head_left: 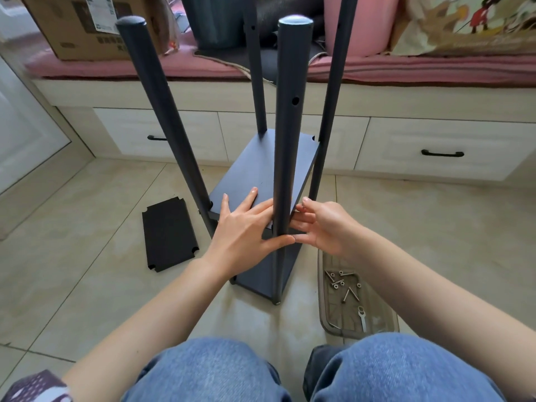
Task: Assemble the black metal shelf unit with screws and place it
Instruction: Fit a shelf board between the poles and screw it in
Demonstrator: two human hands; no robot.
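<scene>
The black shelf unit stands on the tiled floor with several round posts rising toward me. The near post [287, 140] runs up the middle of the view. A dark shelf board [255, 169] sits between the posts above a lower board [258, 277]. My left hand [243, 230] lies flat on the upper board, its fingers straight and its thumb touching the near post. My right hand [322, 224] is at the right side of that post at board height, its fingers curled in a pinch; what they pinch is hidden.
A spare black board [169, 233] lies on the floor to the left. A clear plastic tray [385, 320] at the right holds several screws [338, 281] and a small wrench [362, 317]. A drawer bench [435, 140] with a cardboard box [84, 24] stands behind. My knees fill the bottom.
</scene>
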